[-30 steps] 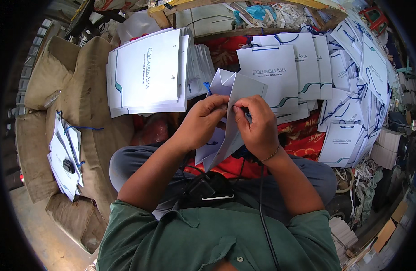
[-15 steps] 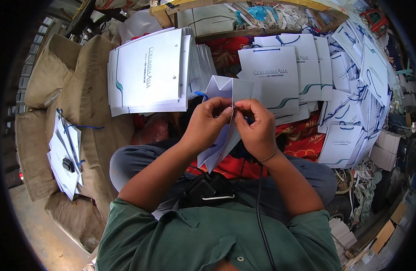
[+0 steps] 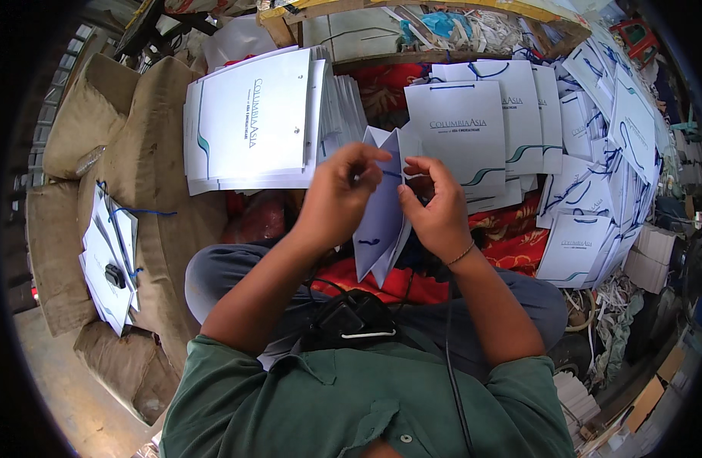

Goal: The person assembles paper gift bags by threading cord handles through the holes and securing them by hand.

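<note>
A white paper bag stands partly opened in front of me, its folded side creased inward. Blue cord shows inside it, with a knot low on the inner wall. My right hand grips the bag's right edge between thumb and fingers. Beside the bag's upper left, my left hand has its index finger stretched toward the opening and its thumb apart from it. The other left fingers are curled and partly hidden.
A stack of flat white bags lies at the far left. Corded bags rest on red patterned cloth, with a heap of bags at right. On the brown sofa are more bags and a small black object.
My left hand has drawn away from the bag's top edge, where both hands were pinching together. The bag has turned, showing more of its inside, and my right hand keeps hold of it.
</note>
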Motion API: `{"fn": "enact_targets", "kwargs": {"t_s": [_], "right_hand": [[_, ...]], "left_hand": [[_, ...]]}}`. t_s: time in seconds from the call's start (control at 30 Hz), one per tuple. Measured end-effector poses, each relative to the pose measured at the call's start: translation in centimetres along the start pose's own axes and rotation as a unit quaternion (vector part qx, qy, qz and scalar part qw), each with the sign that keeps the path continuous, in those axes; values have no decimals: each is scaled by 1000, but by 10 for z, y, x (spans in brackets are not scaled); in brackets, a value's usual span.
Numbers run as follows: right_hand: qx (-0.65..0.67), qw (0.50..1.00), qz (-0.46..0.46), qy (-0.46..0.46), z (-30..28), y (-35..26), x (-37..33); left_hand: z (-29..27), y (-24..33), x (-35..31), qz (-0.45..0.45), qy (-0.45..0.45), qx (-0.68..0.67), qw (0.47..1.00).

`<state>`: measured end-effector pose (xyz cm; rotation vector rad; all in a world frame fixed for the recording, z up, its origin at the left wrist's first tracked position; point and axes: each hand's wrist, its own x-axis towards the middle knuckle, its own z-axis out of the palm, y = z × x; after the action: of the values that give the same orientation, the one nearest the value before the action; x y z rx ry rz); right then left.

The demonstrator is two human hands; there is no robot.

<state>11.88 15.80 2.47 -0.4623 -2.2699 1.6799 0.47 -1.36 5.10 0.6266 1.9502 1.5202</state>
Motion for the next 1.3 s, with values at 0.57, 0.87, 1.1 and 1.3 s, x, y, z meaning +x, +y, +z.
{"fn": "enact_targets", "kwargs": {"t_s": [0.57,0.87,1.1,1.3], "right_hand": [[24,985,-159,-58,-9,-22,3],[-78,970,-213,91,-13,-17,3],[-51,973,-212,74,-8,-16,-1],[-17,981,-195,8,-8,-19,-1]], "left_hand": [[3,8,0,88,-64,7,994],[9,2,2,103,-84,-3,991],[12,16,-3,275,8,239,931],[6,6,2,209,-12,213,954]]}}
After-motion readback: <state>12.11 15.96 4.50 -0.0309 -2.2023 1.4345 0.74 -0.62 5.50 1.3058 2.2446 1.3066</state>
